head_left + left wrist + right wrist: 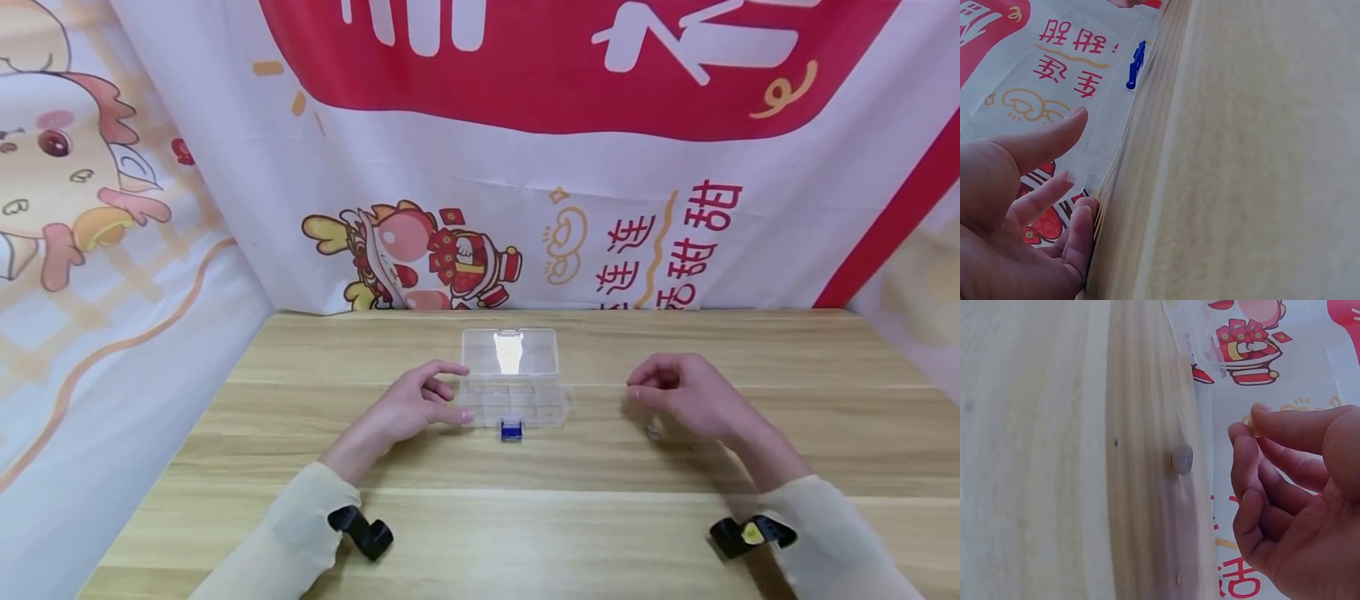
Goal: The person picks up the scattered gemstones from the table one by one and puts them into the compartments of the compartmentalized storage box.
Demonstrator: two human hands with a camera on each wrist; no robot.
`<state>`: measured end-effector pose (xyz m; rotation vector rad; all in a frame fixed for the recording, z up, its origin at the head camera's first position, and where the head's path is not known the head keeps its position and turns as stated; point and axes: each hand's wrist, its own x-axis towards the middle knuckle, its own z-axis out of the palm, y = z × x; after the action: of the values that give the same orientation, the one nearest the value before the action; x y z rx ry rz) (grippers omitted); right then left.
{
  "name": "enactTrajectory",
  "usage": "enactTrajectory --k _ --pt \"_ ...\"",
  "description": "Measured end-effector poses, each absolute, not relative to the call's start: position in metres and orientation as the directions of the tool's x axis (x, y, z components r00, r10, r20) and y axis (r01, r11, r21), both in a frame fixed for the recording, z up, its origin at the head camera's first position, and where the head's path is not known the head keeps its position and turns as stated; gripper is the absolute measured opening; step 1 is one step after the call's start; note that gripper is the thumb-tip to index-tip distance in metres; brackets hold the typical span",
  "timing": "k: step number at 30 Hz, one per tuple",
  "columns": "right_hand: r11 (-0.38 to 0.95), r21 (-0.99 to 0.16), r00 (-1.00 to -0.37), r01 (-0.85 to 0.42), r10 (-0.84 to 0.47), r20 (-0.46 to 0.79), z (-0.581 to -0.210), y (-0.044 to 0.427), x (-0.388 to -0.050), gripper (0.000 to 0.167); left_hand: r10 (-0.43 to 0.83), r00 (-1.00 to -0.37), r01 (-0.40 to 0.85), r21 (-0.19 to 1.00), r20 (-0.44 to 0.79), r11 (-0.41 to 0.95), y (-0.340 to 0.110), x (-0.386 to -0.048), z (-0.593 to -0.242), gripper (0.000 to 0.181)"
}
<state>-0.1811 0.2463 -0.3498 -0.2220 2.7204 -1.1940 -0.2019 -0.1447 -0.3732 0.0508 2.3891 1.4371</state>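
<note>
A clear plastic compartment box [525, 406] lies on the table with its lid [483, 350] raised at the back and a blue latch [512, 430] at its front. My left hand [415, 402] is at the box's left side, thumb and index finger spread along that edge; whether they touch it, I cannot tell. To the right of the box, above the table, my right hand [686, 396] pinches a small yellowish piece [1254, 427] between thumb and index finger, mostly hidden by the fingertips. A small rounded, greyish translucent bead-like thing [1182, 460] lies on the table below this hand.
The wooden table [480, 533] ends at a printed cloth [525, 225] hanging behind it. A tiny pale thing [1179, 579] lies beyond the greyish one. Each forearm wears a black camera mount [362, 533].
</note>
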Motion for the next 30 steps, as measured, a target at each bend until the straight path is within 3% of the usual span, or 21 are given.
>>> enactTrajectory --k 30 --pt "0.617 -0.785 -0.985 -0.050 -0.161 -0.063 -0.351 0.221 -0.176 0.025 0.209 -0.935 -0.152 0.855 -0.287 0.496 -0.145 -0.202 -0.373 0.060"
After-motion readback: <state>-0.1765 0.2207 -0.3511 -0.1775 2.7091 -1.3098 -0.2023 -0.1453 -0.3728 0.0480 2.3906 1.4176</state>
